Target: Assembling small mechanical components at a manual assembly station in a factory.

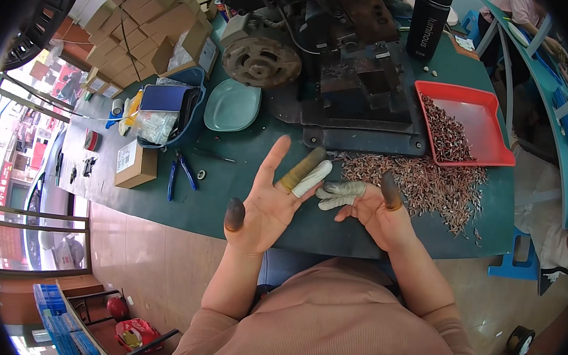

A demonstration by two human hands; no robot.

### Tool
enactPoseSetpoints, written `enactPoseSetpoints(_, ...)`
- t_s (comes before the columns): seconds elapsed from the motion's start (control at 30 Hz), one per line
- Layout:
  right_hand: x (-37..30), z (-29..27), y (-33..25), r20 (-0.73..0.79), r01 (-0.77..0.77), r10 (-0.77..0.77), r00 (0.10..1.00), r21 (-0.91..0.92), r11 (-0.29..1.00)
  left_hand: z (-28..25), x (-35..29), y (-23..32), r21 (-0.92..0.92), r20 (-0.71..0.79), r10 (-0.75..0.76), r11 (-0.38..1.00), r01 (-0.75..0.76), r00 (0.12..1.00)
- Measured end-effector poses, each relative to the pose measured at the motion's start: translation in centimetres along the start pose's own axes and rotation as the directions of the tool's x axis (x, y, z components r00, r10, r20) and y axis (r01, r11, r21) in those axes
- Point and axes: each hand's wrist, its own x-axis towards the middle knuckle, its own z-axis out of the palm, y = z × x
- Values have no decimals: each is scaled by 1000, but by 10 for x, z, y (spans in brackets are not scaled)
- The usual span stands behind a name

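Observation:
My left hand (pixel 269 210) is raised over the near edge of the green tabletop (pixel 215 202), palm up with its fingers spread. A dark cot covers its thumb; an olive and a white one sit on two of its fingers. Opposite it, my right hand (pixel 381 215) is also palm up, with whitish cots on several fingers and a dark thumb cot. Its fingers stretch toward the left hand, close to its fingertips; whether they touch I cannot tell. Neither hand holds anything visible. Beyond the right hand spreads a heap of small brownish metal-looking pieces (pixel 404 177).
A dark press-like machine (pixel 371 91) stands ahead. Right of it are a red tray (pixel 492 120) with more pieces and a black bottle (pixel 429 22). To the left lie a teal dish (pixel 233 107), blue bin (pixel 198 101), blue-handled pliers (pixel 185 173) and carton (pixel 139 166). Another person works far right.

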Motion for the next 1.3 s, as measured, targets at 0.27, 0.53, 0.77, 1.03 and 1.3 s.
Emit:
enactPoseSetpoints(0.27,0,-1,-2,-120,90,-87,989,24,996,-6,2,-1,-79,-4,34,996,-34,999)
enactPoseSetpoints(0.53,2,18,-6,-215,-34,-353,911,-890,454,-30,-3,5,672,-358,189,732,112,914)
enactPoseSetpoints(0.77,27,25,-9,-7,-27,-381,925,-999,-46,-19,-2,-15,986,-163,246,-3,169,956)
enactPoseSetpoints(1.03,31,30,-5,-74,-68,-345,936,-997,27,-22,-2,-31,987,-159,239,64,147,958)
enactPoseSetpoints(1.3,35,26,-4,-217,-41,-278,936,-851,524,-16,-5,-25,799,-383,171,555,233,908)
